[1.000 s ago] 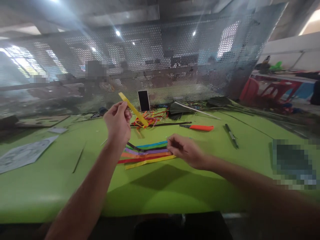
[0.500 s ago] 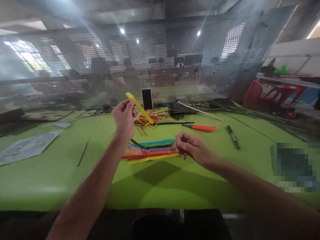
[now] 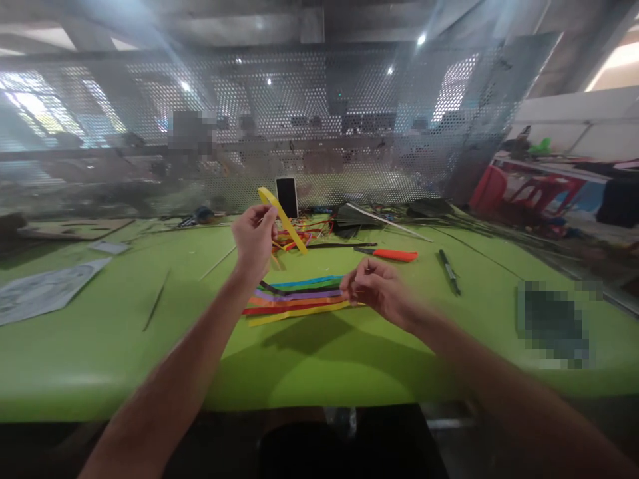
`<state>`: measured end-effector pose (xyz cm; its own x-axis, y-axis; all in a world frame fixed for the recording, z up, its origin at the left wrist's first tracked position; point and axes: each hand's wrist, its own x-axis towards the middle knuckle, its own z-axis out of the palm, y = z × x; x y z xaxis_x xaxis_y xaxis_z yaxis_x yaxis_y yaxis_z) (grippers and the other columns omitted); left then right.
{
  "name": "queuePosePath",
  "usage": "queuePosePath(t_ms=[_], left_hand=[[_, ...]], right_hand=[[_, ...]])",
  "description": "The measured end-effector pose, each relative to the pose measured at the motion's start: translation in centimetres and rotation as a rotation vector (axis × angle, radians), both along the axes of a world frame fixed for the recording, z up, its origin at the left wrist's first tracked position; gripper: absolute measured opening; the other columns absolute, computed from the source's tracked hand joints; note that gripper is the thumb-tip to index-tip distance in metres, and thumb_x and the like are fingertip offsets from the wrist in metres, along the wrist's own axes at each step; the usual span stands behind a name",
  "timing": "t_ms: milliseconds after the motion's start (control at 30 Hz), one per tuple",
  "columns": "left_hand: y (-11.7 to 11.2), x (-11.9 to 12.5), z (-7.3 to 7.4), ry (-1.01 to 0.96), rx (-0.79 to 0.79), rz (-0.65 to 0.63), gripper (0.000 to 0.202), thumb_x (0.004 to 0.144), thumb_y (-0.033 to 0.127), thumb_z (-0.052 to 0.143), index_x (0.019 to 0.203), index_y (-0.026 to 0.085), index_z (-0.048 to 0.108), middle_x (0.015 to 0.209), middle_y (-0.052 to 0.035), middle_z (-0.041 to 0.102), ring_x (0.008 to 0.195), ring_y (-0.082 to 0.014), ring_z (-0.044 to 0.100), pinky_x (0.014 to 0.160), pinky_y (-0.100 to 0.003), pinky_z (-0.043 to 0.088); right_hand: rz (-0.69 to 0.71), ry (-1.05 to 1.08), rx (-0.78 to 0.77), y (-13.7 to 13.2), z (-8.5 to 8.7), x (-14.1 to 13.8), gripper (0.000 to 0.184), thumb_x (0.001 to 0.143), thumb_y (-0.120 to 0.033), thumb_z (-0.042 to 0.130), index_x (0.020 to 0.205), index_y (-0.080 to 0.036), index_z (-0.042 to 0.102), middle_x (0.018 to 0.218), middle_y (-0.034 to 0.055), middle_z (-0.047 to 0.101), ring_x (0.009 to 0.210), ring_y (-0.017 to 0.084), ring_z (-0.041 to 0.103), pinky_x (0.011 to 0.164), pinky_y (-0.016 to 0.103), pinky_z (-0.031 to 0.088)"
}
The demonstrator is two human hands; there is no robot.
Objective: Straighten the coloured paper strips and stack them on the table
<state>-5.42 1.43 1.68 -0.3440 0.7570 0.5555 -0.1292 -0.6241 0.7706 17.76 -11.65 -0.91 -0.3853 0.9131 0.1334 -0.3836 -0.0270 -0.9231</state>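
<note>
My left hand (image 3: 253, 241) is raised over the table, pinching a yellow ribbon strip (image 3: 290, 227) between thumb and fingers; one end loops up, the other slants down to the right. Lower and to the right, my right hand (image 3: 380, 291) has its fingers curled together at the right ends of a row of colored ribbon strips (image 3: 294, 307). Blue, green, dark, purple, orange, red and yellow strips lie side by side there. Whether those right fingertips hold anything is too small to tell. The left forearm covers part of the row's left side.
Behind the hands lie a tangle of colored strips (image 3: 294, 243) and a phone (image 3: 287, 197) standing upright. An orange-handled cutter (image 3: 395, 255) and a pen (image 3: 450, 273) are to the right. A printed sheet (image 3: 52, 291) lies left. A perforated metal panel (image 3: 319, 120) backs the green table (image 3: 124, 359).
The view has shifted a little, so most things sit farther left. My left hand still holds the yellow ribbon strip, slightly lower and closer to the right hand. The right fingers have shifted slightly.
</note>
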Motion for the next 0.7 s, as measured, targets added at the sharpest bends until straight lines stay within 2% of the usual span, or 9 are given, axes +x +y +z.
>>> queuePosePath(t_ms=[100,167,300,367,467,567,700], left_hand=[[0.0,0.0,0.2,-0.018,0.002,0.005,0.011,0.076,0.022,0.074,0.073,0.018,0.064,0.055,0.0059,0.055,0.039,-0.0043,0.043,0.037,-0.018,0.033],[0.0,-0.1,0.3,-0.021,0.014,0.014,0.01,0.076,0.021,0.073,0.073,0.018,0.064,0.055,0.0059,0.055,0.039,-0.0044,0.043,0.037,-0.017,0.033],[0.0,-0.1,0.4,0.005,0.026,0.041,0.009,0.077,0.019,0.072,0.073,0.018,0.064,0.051,0.0071,0.051,0.037,-0.0049,0.042,0.036,-0.018,0.032],[-0.1,0.0,0.4,0.027,0.032,0.053,0.01,0.077,0.018,0.072,0.072,0.018,0.063,0.05,0.0074,0.051,0.038,-0.0048,0.042,0.036,-0.017,0.032],[-0.2,0.1,0.4,0.053,0.044,0.058,0.012,0.078,0.02,0.073,0.072,0.018,0.062,0.053,0.0072,0.052,0.039,-0.0045,0.043,0.037,-0.017,0.033],[-0.3,0.1,0.4,0.059,0.051,0.043,0.015,0.079,0.024,0.076,0.073,0.02,0.062,0.055,0.0066,0.053,0.04,-0.0046,0.044,0.038,-0.017,0.034],[-0.3,0.1,0.6,0.038,0.053,0.042,0.015,0.079,0.022,0.076,0.072,0.02,0.063,0.058,0.006,0.054,0.041,-0.0045,0.045,0.038,-0.018,0.034]], right_hand=[[-0.031,-0.05,0.018,0.0,-0.1,0.4,0.019,0.081,-0.02,0.073,0.079,-0.019,0.053,0.081,0.0016,0.069,0.068,0.012,0.063,0.064,0.026,0.049],[-0.07,-0.182,0.115,-0.1,-0.1,0.7,0.017,0.081,-0.023,0.073,0.082,-0.019,0.056,0.076,-0.0001,0.065,0.063,0.011,0.058,0.059,0.025,0.046],[-0.114,-0.756,0.543,-0.2,-0.9,0.1,0.004,0.085,-0.019,0.065,0.089,-0.018,0.064,0.08,0.0028,0.065,0.067,0.013,0.056,0.062,0.026,0.043],[-0.146,-1.045,0.744,-0.3,-1.9,-0.6,0.012,0.086,-0.015,0.06,0.096,-0.018,0.068,0.089,0.0061,0.069,0.073,0.015,0.059,0.065,0.027,0.043],[-0.192,-1.362,0.894,-0.3,-3.5,-1.4,0.021,0.088,-0.012,0.056,0.104,-0.017,0.07,0.098,0.0099,0.072,0.077,0.018,0.061,0.064,0.027,0.039],[-0.183,-1.554,1.01,-0.4,-4.4,-1.7,0.026,0.09,-0.01,0.051,0.107,-0.014,0.07,0.098,0.013,0.072,0.071,0.018,0.059,0.059,0.029,0.033],[-0.171,-1.633,1.084,-0.6,-4.1,-1.6,0.036,0.088,-0.005,0.048,0.116,-0.016,0.068,0.094,0.0117,0.072,0.065,0.017,0.055,0.055,0.03,0.025]])
